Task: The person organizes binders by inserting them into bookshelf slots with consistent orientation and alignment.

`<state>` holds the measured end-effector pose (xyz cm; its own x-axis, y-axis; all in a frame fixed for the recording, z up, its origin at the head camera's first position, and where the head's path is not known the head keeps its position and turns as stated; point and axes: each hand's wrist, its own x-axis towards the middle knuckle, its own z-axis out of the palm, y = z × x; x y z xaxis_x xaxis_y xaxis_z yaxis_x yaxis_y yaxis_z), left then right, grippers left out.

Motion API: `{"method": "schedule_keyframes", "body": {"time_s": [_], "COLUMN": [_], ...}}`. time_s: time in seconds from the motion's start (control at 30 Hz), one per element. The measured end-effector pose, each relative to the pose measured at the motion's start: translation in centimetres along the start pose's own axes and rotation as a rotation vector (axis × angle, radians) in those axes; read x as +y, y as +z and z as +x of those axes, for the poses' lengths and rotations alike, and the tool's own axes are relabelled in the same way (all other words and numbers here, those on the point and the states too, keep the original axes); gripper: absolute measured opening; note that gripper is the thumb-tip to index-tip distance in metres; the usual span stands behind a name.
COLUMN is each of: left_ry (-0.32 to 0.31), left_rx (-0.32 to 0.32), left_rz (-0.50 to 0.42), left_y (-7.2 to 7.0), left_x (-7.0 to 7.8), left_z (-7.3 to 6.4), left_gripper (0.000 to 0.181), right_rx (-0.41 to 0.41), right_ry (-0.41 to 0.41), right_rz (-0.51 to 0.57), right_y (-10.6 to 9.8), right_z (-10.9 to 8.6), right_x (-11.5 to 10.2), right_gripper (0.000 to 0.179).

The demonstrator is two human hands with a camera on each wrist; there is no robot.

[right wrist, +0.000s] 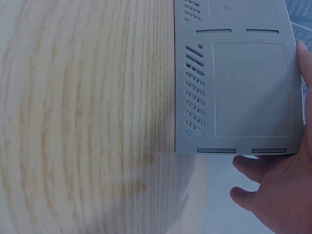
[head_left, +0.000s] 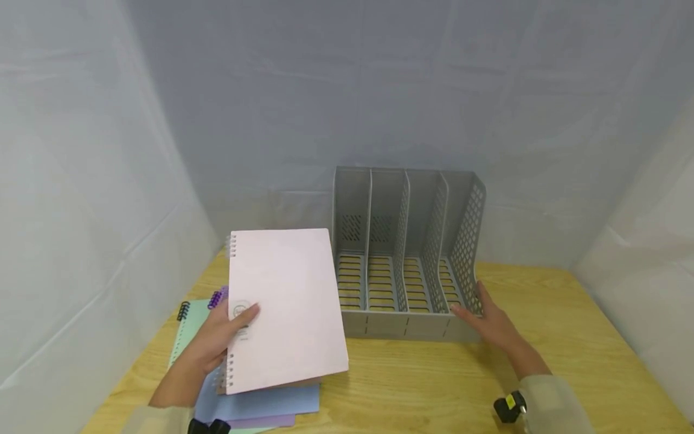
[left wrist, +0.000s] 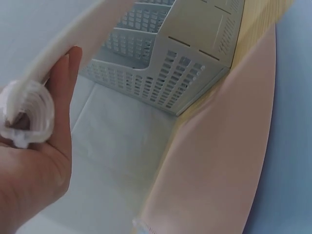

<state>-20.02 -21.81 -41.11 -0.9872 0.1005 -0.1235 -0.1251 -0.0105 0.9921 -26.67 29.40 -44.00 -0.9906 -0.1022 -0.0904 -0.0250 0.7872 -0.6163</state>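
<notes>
Rack (head_left: pixel 387 326): grey moulded plastic, four tall slots, curved dividers pierced in a grid, slatted floor with yellowish wood showing through. Front lip smooth, marked with thin slits. It stands upright on the counter (head_left: pixel 412 386), whose surface is pale wood with streaky grain.

Notebook (head_left: pixel 287 301): whitish cover, smooth, rectangular, pale coil down one long edge. Held up in front of the rack and to its left, tilted, clear of the pile.

Left hand (head_left: pixel 217 334) holds it by the coil edge, thumb flat across the cover, fingers underneath. Right hand (head_left: pixel 490 319) grips the rack's front right corner: thumb at the lip, fingers along the outer side wall.

Pile, left of the rack and nearer the wearer: green notebook (head_left: pixel 190 325) with black coil, blue notebook (head_left: pixel 271 402), and a pinkish notebook (left wrist: pixel 214 141) lying over the blue, its cover bowed.
</notes>
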Motion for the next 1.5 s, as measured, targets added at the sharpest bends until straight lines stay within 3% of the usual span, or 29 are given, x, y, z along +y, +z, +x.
{"method": "schedule_keyframes", "body": {"time_s": [0.33, 0.57, 0.87, 0.97, 1.23, 1.5], "left_ry": [0.097, 0.062, 0.123, 0.148, 0.146, 0.159], "left_rx": [-0.179, -0.264, -0.3, -0.267, -0.059, 0.025], "left_rz": [-0.112, -0.063, 0.031, 0.063, 0.117, 0.117], "left_y": [0.9, 1.2, 1.9, 2.2, 2.8, 3.7], "left_x": [0.2, 0.3, 0.6, 1.0, 1.7, 2.6], "left_z": [0.0, -0.4, -0.2, -0.3, -0.5, -1.2], "left_gripper": [0.042, 0.051, 0.055, 0.054, 0.051, 0.048], "right_rx": [0.006, -0.004, -0.002, -0.003, -0.007, -0.013], "right_ry": [0.001, 0.009, 0.008, 0.007, 0.01, 0.01], "right_rz": [0.016, 0.033, 0.034, 0.032, 0.051, 0.044], "right_y": [0.0, 0.3, 0.1, 0.0, 0.1, 0.2], "right_z": [-0.1, -0.6, -0.5, -0.4, -0.1, -0.1], "right_x": [-0.3, 0.1, 0.2, 0.3, 0.5, 0.5], "right_gripper": [0.101, 0.1, 0.101, 0.101, 0.1, 0.1]}}
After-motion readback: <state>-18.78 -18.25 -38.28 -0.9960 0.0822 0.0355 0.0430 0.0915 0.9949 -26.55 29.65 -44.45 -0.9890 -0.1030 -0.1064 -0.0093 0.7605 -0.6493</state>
